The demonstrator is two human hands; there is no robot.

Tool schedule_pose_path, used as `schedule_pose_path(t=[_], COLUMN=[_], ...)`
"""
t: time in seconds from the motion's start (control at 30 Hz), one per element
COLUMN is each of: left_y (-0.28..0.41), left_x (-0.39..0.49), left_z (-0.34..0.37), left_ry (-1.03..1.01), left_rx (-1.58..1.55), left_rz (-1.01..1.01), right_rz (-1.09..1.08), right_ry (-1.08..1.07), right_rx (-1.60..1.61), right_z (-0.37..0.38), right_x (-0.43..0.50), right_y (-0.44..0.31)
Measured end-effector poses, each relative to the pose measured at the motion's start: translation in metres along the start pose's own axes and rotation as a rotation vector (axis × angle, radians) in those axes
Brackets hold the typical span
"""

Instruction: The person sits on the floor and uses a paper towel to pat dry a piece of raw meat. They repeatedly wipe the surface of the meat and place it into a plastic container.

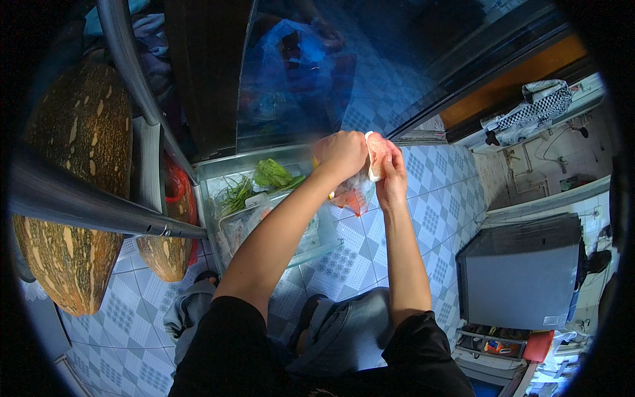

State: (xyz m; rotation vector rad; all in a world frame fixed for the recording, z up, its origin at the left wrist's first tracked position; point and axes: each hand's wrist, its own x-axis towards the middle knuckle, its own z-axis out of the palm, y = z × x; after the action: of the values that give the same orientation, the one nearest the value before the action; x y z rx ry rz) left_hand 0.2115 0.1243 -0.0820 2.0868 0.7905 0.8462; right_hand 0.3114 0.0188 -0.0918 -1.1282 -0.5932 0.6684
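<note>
My right hand (392,173) holds a thin pinkish piece with a pale rim (377,155), possibly meat; what it is exactly I cannot tell. Close beside it, my left hand (342,153) is curled over the top of a clear plastic bag (353,198) with reddish contents. The bag hangs just past the right edge of a pulled-out clear refrigerator drawer (302,258). In the drawer lie a leafy green lettuce (272,173), thin green stalks (238,194) and several plastic-wrapped packs, partly hidden by my left forearm.
A dark glossy door (297,79) stands behind the drawer. On the left, large mottled squashes (74,134) rest around a metal rack rail (99,203). Patterned floor tiles (342,258) lie below, and a grey appliance (521,278) stands at the right.
</note>
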Motion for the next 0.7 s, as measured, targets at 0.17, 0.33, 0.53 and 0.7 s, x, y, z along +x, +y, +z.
schedule_pose_path(t=[0.17,0.33,0.53,0.7], left_y=[-0.002,-0.001,-0.007,-0.006], left_x=[-0.002,-0.004,0.000,-0.012], left_z=[-0.009,-0.008,-0.013,-0.002], left_ry=[0.097,0.078,-0.018,-0.125], left_rx=[0.131,0.176,0.268,0.420], left_rz=[0.047,0.022,-0.023,0.166], right_rz=[0.063,0.297,0.477,0.635], right_ry=[-0.002,-0.108,-0.229,-0.105], right_rx=[-0.138,-0.184,0.021,0.338], right_z=[-0.006,-0.020,-0.044,-0.043], right_x=[0.000,-0.007,-0.017,-0.019], right_y=[-0.012,-0.032,-0.049,-0.046])
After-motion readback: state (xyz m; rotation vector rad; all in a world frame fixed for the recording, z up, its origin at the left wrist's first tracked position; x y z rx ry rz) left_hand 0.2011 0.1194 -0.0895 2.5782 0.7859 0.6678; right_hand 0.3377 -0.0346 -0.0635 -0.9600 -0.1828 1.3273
